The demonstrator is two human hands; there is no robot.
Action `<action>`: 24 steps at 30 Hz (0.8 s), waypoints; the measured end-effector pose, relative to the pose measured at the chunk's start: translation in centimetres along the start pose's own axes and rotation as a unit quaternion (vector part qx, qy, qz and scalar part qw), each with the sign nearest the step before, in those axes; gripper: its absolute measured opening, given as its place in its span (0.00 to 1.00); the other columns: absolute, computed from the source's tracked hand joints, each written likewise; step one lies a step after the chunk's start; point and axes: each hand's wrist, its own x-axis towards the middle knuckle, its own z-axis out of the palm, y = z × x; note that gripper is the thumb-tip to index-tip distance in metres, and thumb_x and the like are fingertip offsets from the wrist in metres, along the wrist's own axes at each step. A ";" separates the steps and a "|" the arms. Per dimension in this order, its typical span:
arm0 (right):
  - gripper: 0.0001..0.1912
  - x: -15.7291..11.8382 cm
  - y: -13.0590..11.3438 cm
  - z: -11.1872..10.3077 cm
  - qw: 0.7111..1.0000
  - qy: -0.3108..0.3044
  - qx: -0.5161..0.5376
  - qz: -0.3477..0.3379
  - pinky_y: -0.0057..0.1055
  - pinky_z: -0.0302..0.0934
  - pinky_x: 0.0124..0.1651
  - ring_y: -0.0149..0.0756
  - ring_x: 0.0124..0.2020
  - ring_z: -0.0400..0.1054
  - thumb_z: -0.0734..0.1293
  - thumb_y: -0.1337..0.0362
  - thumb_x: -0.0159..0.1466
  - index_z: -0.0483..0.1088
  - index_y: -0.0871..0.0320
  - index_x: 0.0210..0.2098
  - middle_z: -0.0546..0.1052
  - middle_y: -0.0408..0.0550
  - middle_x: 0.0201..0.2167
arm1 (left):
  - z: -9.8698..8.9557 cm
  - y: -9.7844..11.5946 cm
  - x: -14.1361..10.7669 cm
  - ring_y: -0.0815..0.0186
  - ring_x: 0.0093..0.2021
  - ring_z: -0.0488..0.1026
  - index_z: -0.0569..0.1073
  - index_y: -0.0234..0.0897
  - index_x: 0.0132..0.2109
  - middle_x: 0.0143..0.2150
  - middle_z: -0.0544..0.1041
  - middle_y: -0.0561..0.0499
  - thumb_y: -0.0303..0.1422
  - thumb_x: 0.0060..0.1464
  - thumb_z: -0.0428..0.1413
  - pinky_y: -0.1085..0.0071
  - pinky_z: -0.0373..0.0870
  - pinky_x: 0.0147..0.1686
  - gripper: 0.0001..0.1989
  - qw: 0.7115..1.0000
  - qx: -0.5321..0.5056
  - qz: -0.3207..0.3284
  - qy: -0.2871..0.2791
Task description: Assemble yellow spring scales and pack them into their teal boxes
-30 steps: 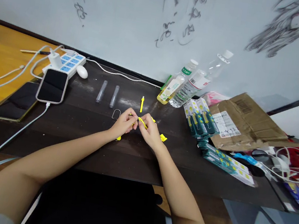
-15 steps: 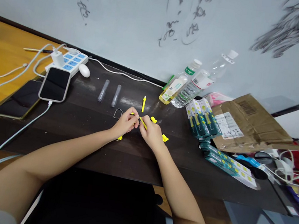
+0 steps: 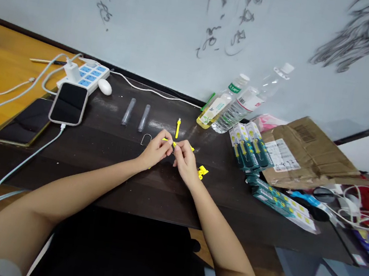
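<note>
My left hand and my right hand meet above the dark desk, fingertips almost touching. Both pinch a small yellow plastic part, mostly covered by the fingers. Just beyond them lies a slim yellow stick with a pale tip. A bent metal wire loop rests left of my left hand. Close to my right wrist are loose yellow plastic pieces, and more yellow shows partly behind the hands. Two clear plastic tubes lie farther back on the left.
Two bottles stand against the whiteboard. Printed green-and-white boxes and a torn cardboard package occupy the right. Leftward are a charging phone, another phone, a power strip and cables.
My right hand has turned, and its fingertips have closed in beside those of my left. The yellow part that stuck out of it is now mostly hidden between the fingers.
</note>
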 end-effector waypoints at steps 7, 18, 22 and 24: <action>0.14 -0.1 0.3 1.0 0.991 -0.018 0.128 0.038 0.19 0.54 0.15 0.22 0.17 0.54 0.63 0.50 0.63 0.58 0.53 0.37 0.67 0.37 0.26 | -0.6 0.5 0.1 0.77 0.15 0.56 0.59 0.40 0.37 0.20 0.62 0.61 0.39 0.61 0.47 0.81 0.51 0.16 0.09 0.997 0.068 0.029 0.008; 0.15 0.5 0.3 0.5 0.981 0.011 0.185 0.049 0.18 0.50 0.12 0.22 0.13 0.44 0.63 0.49 0.63 0.57 0.52 0.36 0.52 0.31 0.17 | -0.3 0.7 -0.1 0.77 0.14 0.55 0.57 0.40 0.37 0.20 0.64 0.61 0.40 0.62 0.46 0.81 0.51 0.15 0.09 0.996 0.070 0.028 -0.044; 0.15 0.4 0.5 0.5 0.981 0.008 0.186 0.059 0.19 0.49 0.12 0.22 0.13 0.44 0.63 0.49 0.63 0.58 0.52 0.36 0.51 0.31 0.17 | -0.4 0.6 0.0 0.78 0.14 0.55 0.56 0.40 0.37 0.20 0.64 0.61 0.40 0.62 0.46 0.81 0.51 0.14 0.10 0.997 0.061 0.025 -0.041; 0.15 0.4 0.5 0.4 0.980 0.005 0.191 0.058 0.19 0.49 0.12 0.22 0.13 0.44 0.63 0.49 0.63 0.58 0.52 0.36 0.52 0.31 0.17 | -0.5 0.5 0.1 0.78 0.14 0.55 0.56 0.40 0.37 0.20 0.64 0.61 0.40 0.62 0.47 0.81 0.51 0.14 0.10 0.997 0.060 0.025 -0.042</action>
